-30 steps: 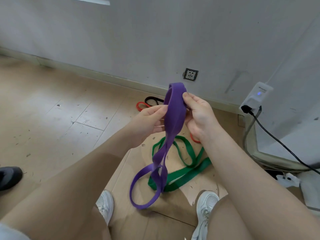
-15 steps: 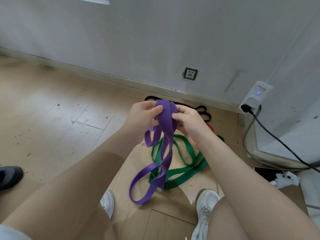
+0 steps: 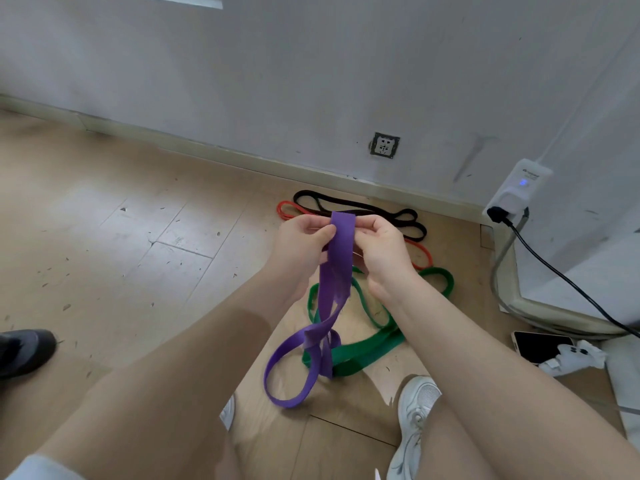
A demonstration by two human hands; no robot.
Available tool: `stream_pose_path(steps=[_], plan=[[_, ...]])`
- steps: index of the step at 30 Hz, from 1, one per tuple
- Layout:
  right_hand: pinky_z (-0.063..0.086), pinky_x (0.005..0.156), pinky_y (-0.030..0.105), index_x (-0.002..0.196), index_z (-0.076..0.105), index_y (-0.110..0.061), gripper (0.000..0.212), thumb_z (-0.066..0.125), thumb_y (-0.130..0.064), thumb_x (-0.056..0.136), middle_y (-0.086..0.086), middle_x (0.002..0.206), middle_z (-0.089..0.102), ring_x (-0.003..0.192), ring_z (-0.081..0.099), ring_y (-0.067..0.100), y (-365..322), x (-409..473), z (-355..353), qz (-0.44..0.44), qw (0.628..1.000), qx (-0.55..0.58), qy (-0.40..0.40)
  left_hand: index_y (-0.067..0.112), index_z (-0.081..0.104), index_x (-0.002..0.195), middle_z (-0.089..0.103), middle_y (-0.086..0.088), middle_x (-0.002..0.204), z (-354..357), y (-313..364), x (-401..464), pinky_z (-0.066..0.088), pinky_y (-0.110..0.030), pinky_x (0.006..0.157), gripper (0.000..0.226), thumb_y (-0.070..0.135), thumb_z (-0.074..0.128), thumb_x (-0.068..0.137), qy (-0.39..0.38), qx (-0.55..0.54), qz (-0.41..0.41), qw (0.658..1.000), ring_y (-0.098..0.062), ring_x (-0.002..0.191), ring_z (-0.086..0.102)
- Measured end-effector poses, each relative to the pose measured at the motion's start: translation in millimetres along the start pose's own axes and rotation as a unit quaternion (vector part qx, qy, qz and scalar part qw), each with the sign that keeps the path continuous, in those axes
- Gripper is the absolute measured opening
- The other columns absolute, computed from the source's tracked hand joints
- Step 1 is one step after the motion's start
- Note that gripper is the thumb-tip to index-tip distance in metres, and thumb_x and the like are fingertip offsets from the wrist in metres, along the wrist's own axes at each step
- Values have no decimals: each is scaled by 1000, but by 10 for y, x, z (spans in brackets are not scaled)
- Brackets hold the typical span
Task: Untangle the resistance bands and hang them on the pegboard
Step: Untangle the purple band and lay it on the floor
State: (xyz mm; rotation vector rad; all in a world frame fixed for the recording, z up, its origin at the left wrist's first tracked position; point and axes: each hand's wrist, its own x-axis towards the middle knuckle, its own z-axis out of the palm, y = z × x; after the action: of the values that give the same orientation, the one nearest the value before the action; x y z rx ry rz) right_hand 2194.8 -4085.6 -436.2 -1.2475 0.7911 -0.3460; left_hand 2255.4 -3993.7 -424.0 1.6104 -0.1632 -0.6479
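Left hand [image 3: 303, 242] and right hand [image 3: 381, 249] each pinch the top fold of the purple band [image 3: 334, 289], one per edge, held at chest height so the rest hangs free. Probably deliberate: gravity shows where it crosses itself. Twist sits low, with a loop dangling between the white shoes [image 3: 414, 407]. Green band [image 3: 367, 351] is coiled on the floor right under it; red band [image 3: 420, 254] and black band [image 3: 349, 206] lie beyond, near the baseboard. Pegboard not in view, so hanging looks some way off. Phone [image 3: 540, 346] on floor, right.
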Motion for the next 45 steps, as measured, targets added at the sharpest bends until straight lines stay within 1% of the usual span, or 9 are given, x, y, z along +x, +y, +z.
stream_pose_path(steps=[5,9,12,17,23,30,36,41,45], plan=[[53,84,35,91,61,-14,14,48,-12,95,4,82,70,81,65,19,-30,-27,25,-10,997,63,-41,16,57,93,64,2,86,-29,60,14,55,-29,77,7,14,51,95,47,23,40,998,-12,83,62],[51,71,23,98,58,-13,8,58,-16,91,-1,80,70,71,65,9,-37,-46,19,-20,995,77,-64,19,52,87,64,-4,89,-39,85,23,54,-31,75,11,14,47,96,62,43,36,997,-17,86,63],[52,64,17,104,54,-13,24,64,-4,85,-1,90,68,76,66,7,-28,-69,18,-60,997,12,-53,16,53,98,63,1,87,-61,106,-1,46,-20,60,6,15,48,95,60,95,70,991,-10,79,59],[58,70,25,94,53,-14,23,61,5,84,3,90,65,78,66,13,-166,-102,33,-78,995,57,-27,17,50,113,66,3,93,-110,116,-28,54,-26,73,24,23,57,91,36,55,74,995,-12,87,64],[54,65,28,88,44,-15,24,53,7,88,2,84,65,71,64,14,-530,-116,36,-95,979,157,-84,16,61,103,71,-2,93,-187,174,-124,54,-27,78,17,14,63,86,-44,66,133,988,-15,87,68],[54,59,21,89,44,-15,21,56,2,89,-3,64,65,57,64,9,-1207,-234,131,-147,956,235,-98,16,64,92,70,-8,86,-53,755,-266,57,-30,73,12,7,65,84,-13,18,244,970,-17,79,68],[53,71,20,109,52,-15,26,61,-29,89,2,104,64,90,64,13,-1368,-451,36,-238,970,-8,-46,14,64,84,70,-16,86,119,1445,-257,55,-47,82,8,8,68,81,34,-50,263,963,-28,82,68],[54,67,20,100,59,-20,9,57,-19,92,0,97,68,89,66,14,-1272,-517,-72,-276,958,-69,-27,14,63,81,70,-10,81,208,1793,-381,56,-45,80,8,8,69,80,43,-58,281,957,-23,79,67],[54,78,26,86,61,-16,15,50,-12,95,-1,84,67,81,64,12,-1470,-560,-124,-233,964,-7,-128,13,63,81,68,-7,75,153,1915,-473,57,-45,79,6,8,67,83,44,-72,286,955,-22,76,66]])
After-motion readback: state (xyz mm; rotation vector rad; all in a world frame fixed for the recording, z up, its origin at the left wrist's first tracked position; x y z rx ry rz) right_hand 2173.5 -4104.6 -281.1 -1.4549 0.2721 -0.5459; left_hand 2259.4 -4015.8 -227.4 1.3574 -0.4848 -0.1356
